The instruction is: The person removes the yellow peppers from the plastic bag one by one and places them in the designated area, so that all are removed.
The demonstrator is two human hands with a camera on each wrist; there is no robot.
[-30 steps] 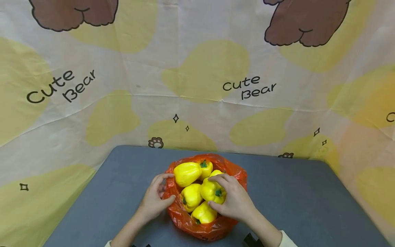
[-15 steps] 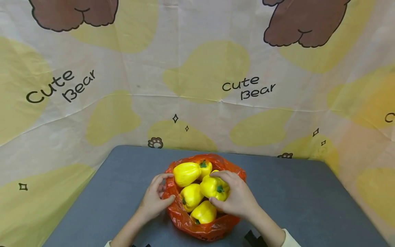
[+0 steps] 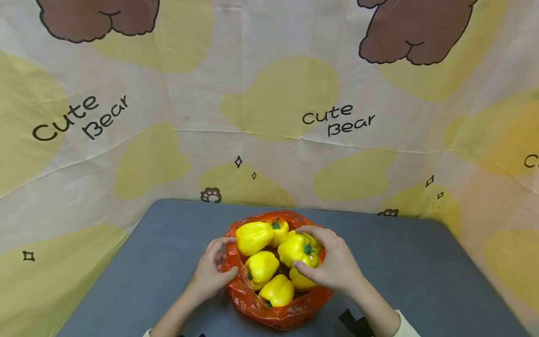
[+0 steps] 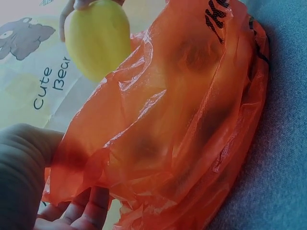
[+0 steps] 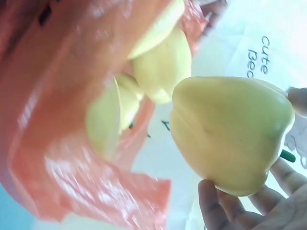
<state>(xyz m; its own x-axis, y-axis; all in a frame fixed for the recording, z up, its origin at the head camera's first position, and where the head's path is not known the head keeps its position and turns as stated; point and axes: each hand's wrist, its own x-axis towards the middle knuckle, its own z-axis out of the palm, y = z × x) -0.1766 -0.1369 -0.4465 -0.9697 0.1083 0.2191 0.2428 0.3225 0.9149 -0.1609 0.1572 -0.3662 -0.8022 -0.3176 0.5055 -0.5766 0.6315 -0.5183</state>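
Note:
A red-orange plastic bag stands with its mouth spread, holding several yellow bell peppers. My left hand holds the left side of the bag's rim, thumb on one face of the film and fingers on the other, as the left wrist view shows. Between the thumb and fingers of my right hand is one yellow bell pepper with a green stem. In the right wrist view this held pepper is lifted beside the bag's mouth, apart from the peppers inside.
The bag rests on a grey-blue table. Behind it hangs a pale cloth printed with yellow patches, bears and lettering. A black object lies or hangs below my right wrist.
My right hand has raised the bell pepper and shifted it to the right, uncovering another pepper beneath. My left hand has stayed at the bag's rim.

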